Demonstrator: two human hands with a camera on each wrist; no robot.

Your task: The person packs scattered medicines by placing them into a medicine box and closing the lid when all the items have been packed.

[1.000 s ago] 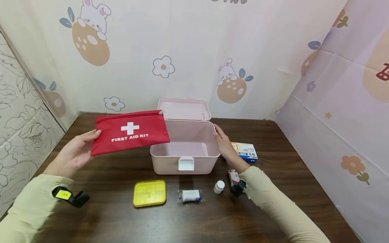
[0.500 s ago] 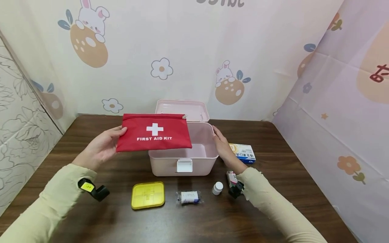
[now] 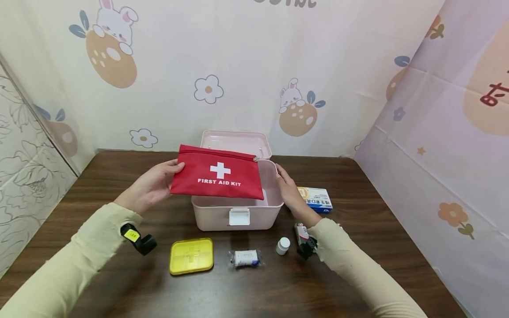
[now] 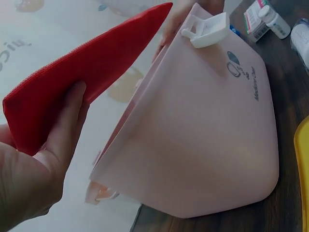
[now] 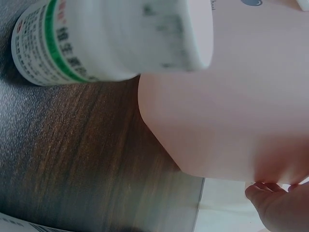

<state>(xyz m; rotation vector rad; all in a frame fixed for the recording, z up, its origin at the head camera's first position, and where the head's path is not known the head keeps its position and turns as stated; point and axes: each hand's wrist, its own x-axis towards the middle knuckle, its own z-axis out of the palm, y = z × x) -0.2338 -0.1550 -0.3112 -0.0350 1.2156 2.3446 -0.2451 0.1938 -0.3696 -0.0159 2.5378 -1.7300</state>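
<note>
Pinching the red first aid kit pouch (image 3: 218, 173), the left hand (image 3: 152, 186) holds it over the pink medicine box (image 3: 212, 218), and the right hand (image 3: 291, 192) touches the box's side, likely to keep it still.

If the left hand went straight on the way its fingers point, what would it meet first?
Past the flat red fabric pouch in its grip, the left hand would probably meet the open, rectangular, pale-pink plastic lid; depth is unclear, so it may pass above.
</note>
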